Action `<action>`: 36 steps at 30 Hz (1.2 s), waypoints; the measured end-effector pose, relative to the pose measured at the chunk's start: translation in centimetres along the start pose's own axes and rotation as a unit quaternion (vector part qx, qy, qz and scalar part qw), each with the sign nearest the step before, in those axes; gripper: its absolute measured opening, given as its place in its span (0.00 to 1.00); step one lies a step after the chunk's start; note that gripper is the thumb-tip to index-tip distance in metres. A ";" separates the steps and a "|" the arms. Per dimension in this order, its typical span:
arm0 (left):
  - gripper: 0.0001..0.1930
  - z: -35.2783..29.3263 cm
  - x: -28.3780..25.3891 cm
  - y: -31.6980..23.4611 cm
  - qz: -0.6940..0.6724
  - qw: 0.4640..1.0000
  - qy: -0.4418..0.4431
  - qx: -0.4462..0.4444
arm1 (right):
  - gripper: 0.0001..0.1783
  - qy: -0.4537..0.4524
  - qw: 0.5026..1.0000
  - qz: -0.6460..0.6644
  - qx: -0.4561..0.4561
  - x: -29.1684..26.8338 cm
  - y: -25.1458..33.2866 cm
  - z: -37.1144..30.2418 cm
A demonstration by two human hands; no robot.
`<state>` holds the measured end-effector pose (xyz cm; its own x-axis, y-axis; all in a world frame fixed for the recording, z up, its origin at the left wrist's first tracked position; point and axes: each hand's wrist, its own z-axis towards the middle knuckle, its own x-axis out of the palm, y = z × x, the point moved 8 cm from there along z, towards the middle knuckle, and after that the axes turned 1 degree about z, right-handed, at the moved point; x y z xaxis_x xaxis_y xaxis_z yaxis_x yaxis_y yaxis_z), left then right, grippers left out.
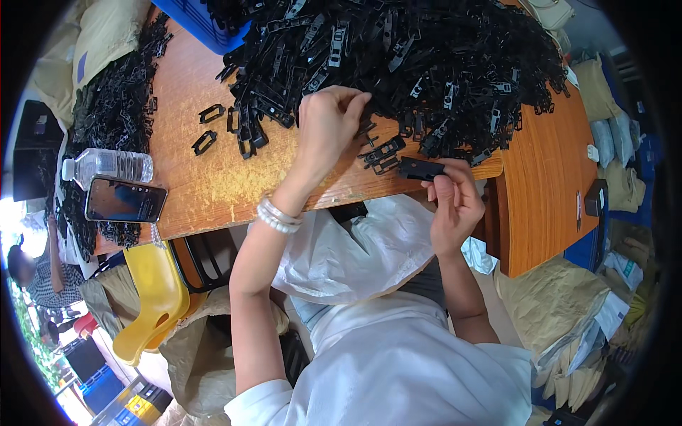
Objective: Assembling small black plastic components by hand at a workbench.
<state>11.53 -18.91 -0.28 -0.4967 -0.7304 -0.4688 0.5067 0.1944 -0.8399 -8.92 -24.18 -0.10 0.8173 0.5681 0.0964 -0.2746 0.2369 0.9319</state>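
My right hand (458, 202) pinches a flat black plastic piece (420, 169) between thumb and fingers, just past the table's near edge. At the front of a big heap of black plastic parts (398, 64), my left hand (328, 124) is closed, thumb and fingertips together. Whatever its fingertips may hold is too small or hidden to name. Between the hands, several loose black frame-shaped parts (383, 153) lie on the worn wooden table (227, 174). A few more black frames (206, 142) are scattered left of my left wrist.
A phone (126, 200) and a clear plastic bottle (106, 167) rest at the table's left, beside another pile of black parts (114, 99). A blue basket (206, 25) stands at the back. White plastic sheeting (355, 248) covers my lap; a yellow chair (158, 298) is at left.
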 end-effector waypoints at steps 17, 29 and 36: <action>0.08 -3.9 0.6 2.0 -0.398 0.898 -0.015 -0.189 | 0.07 -0.018 0.994 0.021 0.105 -0.1 -1.7 1.1; 0.08 -8.0 -1.4 -0.7 -0.266 0.959 0.067 -0.067 | 0.09 0.052 0.936 0.182 0.298 2.9 -3.5 0.8; 0.06 -8.7 -1.7 -1.5 -0.201 0.976 0.064 -0.047 | 0.07 0.082 0.948 0.084 0.295 3.2 -2.8 1.1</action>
<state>5.51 -12.26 -0.60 -0.7296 -0.6729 -0.1220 0.1888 -0.0267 -0.9816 -5.00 -23.85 -2.02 0.6841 0.6853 0.2497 -0.0232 -0.3217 0.9466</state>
